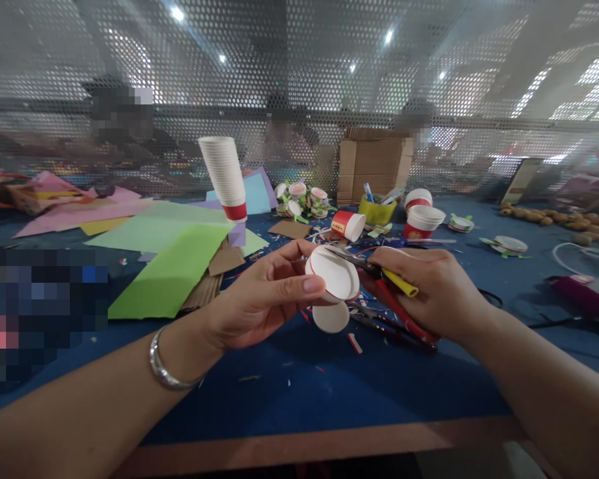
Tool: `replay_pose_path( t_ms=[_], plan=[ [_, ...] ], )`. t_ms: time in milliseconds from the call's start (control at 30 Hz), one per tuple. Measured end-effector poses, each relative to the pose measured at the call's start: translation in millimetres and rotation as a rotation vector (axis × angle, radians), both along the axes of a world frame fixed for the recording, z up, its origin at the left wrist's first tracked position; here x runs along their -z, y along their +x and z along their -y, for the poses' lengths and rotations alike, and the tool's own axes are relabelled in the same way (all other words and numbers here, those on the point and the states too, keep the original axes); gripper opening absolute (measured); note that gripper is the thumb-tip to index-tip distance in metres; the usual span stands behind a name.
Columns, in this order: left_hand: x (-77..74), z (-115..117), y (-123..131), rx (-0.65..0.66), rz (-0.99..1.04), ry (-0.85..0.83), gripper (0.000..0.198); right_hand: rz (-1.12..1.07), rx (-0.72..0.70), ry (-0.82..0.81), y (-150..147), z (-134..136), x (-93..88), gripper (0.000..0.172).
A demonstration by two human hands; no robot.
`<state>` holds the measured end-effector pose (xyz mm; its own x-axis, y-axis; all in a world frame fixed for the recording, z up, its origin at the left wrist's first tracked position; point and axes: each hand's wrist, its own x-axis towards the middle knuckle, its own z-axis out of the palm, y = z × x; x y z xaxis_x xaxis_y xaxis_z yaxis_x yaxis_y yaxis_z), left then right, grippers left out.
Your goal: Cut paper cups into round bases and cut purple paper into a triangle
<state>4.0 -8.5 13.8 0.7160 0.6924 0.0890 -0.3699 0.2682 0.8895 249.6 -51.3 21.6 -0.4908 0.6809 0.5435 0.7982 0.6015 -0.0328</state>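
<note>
My left hand (264, 296) pinches a small white paper cup base with a red rim (333, 273), thumb on its near side, held above the blue table (289, 386). My right hand (432, 289) is closed around red and yellow scissors (399, 293), whose blades reach the cup's upper edge. A white round cut-out disc (331, 317) lies on the table just under the cup. A silver bangle (164, 367) sits on my left wrist.
A tall tilted stack of paper cups (225, 176) stands behind sheets of green, pink and purple paper (172, 266). Further back lie finished cup crafts (302, 198), loose red-and-white cups (422, 219), a yellow-green tub (377, 209) and a cardboard box (374, 163). A perforated screen separates blurred people.
</note>
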Motion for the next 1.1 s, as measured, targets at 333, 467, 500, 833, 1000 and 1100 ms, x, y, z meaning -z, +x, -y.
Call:
replay_pose_path(
  t_ms=[333, 467, 500, 833, 1000, 1100],
  plan=[
    [0.7, -0.8, 2.4, 0.110, 0.091, -0.003, 0.029, -0.016, -0.032, 0.031, 2.9, -0.5, 1.9, 0.016],
    [0.5, -0.2, 3.6, 0.080, 0.108, -0.031, 0.029, 0.005, -0.009, 0.008, 2.4, -0.9, 0.8, 0.016],
    [0.2, 0.0, 3.8, 0.069, 0.105, -0.034, 0.029, 0.004, -0.008, 0.015, 1.9, -0.9, 0.3, 0.016],
    [1.7, -2.8, 2.7, 0.044, 0.093, -0.034, 0.026, -0.021, 0.032, 0.024, -0.4, -3.8, 2.8, 0.010],
    [1.2, -1.2, 2.8, 0.040, 0.072, -0.026, 0.028, -0.015, 0.030, 0.040, 0.0, -3.7, 3.0, 0.010],
    [0.9, -1.1, 3.2, 0.045, 0.066, -0.031, 0.029, -0.015, 0.013, 0.053, -0.6, -2.6, 2.4, 0.013]
  ],
)
